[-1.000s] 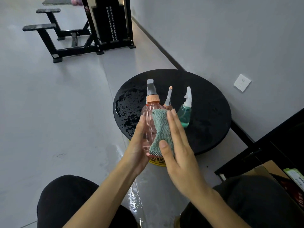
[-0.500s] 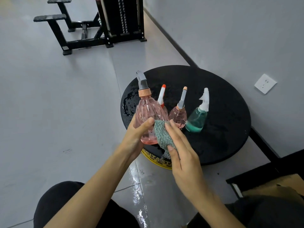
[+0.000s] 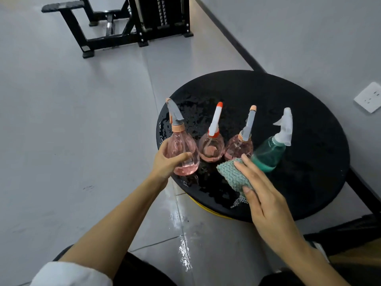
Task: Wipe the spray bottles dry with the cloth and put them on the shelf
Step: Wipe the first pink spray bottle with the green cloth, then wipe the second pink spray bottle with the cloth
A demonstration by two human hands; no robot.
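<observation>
My left hand [image 3: 169, 162] grips a pink spray bottle with a grey nozzle [image 3: 182, 149] at the left edge of the wet round black table [image 3: 309, 182]. My right hand [image 3: 261, 195] holds the green textured cloth [image 3: 233, 175], thumb under it and fingers on top, just apart from that bottle. Standing on the table behind the hands are a pink bottle with a white and orange nozzle [image 3: 211, 145], a pink bottle with a grey nozzle [image 3: 239, 148] and a green bottle with a white nozzle [image 3: 270, 153].
Water drops cover the table's left part and wet streaks lie on the floor [image 3: 181, 223] below it. A black exercise machine [image 3: 127, 23] stands at the back. A wall socket [image 3: 369, 97] is on the right wall. A dark shelf frame [image 3: 360, 195] shows at the right.
The cloth has come off the held pink bottle and moved right and down. My left hand has carried the bottle left and lower toward the table edge. The camera has moved closer.
</observation>
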